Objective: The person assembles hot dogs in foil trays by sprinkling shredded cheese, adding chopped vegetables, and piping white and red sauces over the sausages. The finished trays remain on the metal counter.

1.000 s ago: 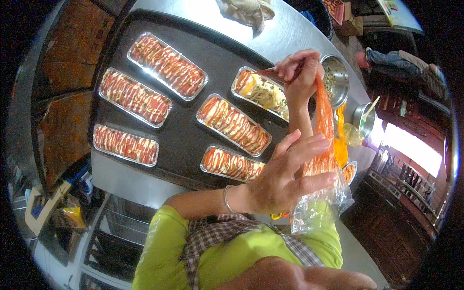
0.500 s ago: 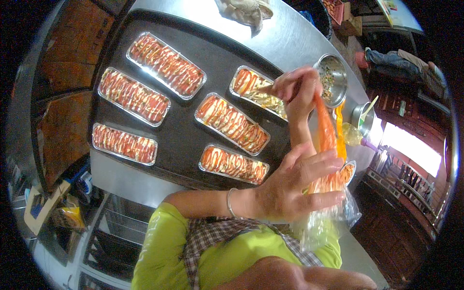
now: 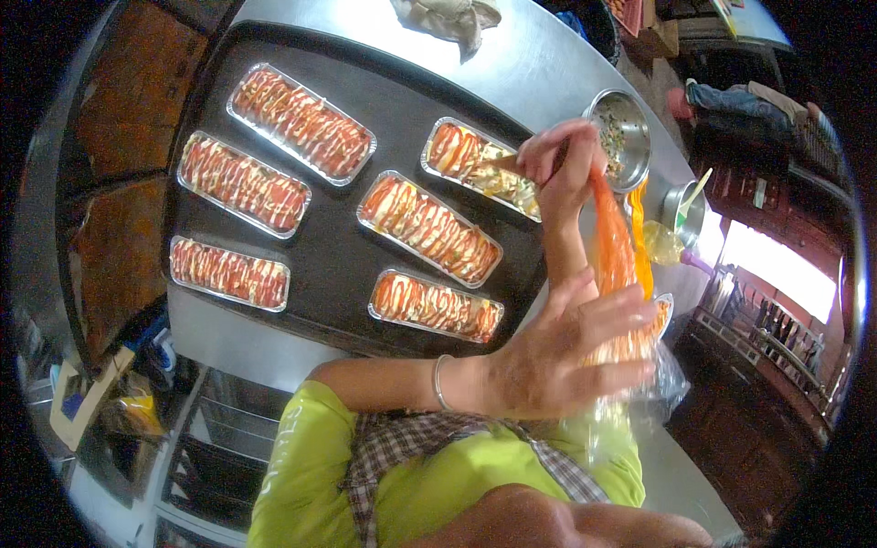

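My right hand is closed around the front of a clear plastic piping bag full of orange-red sauce. Its narrow end points at a foil loaf pan whose left part has red sauce over a pale, chunky filling. Lower down, my left hand, with a bangle at the wrist, lies over the bag's loose back end, fingers spread. Closest among the other pans is a foil pan striped red and cream. Below it sits a smaller striped foil pan. My left hand partly hides the bag.
Three more striped foil pans, one being the far left pan, share the dark baking tray. Right of it stand a steel bowl of chopped filling, a smaller steel bowl with a utensil, and a yellow bag. A cloth lies far back.
The view has shifted slightly, so the pans appear a little further left. My right hand and the piping bag's tip have moved slightly right along the pan; my left hand stays by the bag.
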A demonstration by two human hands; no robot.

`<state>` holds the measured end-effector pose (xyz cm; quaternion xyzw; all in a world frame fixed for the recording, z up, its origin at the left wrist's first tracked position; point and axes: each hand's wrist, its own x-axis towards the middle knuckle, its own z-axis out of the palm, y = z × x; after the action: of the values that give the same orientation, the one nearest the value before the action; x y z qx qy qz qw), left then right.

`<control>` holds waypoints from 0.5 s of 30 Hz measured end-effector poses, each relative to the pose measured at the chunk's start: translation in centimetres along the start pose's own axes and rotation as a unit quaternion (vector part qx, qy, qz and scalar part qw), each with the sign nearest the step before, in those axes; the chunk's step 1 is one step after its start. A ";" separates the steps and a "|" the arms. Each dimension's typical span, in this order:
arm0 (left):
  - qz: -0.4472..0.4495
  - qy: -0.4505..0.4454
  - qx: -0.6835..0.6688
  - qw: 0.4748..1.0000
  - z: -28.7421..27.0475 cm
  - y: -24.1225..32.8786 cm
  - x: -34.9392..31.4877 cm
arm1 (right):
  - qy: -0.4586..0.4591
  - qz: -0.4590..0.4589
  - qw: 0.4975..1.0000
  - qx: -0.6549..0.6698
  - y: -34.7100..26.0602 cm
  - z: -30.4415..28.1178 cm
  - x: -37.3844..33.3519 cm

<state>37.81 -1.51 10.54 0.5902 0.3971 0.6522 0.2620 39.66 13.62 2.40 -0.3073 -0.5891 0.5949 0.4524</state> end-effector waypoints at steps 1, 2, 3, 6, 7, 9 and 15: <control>-0.012 -0.003 0.001 1.000 0.0 -0.1 0.2 | 0.033 -0.014 0.999 0.001 0.4 -0.2 0.9; -0.024 -0.005 0.003 1.000 0.0 -0.1 0.3 | 0.065 -0.029 0.997 0.002 0.4 -0.5 1.6; -0.034 0.013 0.005 0.999 0.2 0.0 0.4 | 0.074 -0.026 0.997 0.006 0.1 -0.8 1.7; 0.006 -0.001 -0.007 1.000 0.1 -0.1 0.4 | 0.023 -0.013 0.999 0.019 0.3 -2.0 0.1; 0.007 -0.007 -0.007 1.000 0.2 0.1 0.5 | 0.025 -0.022 0.999 -0.043 -0.1 -1.5 -0.8; 0.008 -0.020 -0.008 1.000 0.4 0.6 0.5 | -0.006 -0.007 0.999 -0.031 0.0 -1.4 -1.2; -0.027 -0.008 -0.016 0.999 1.1 -0.1 0.9 | 0.072 -0.005 0.997 -0.006 -0.3 -2.3 1.2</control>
<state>38.71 -0.52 10.99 0.5801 0.4002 0.6463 0.2927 41.28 15.64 2.65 -0.3490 -0.5597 0.5657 0.4949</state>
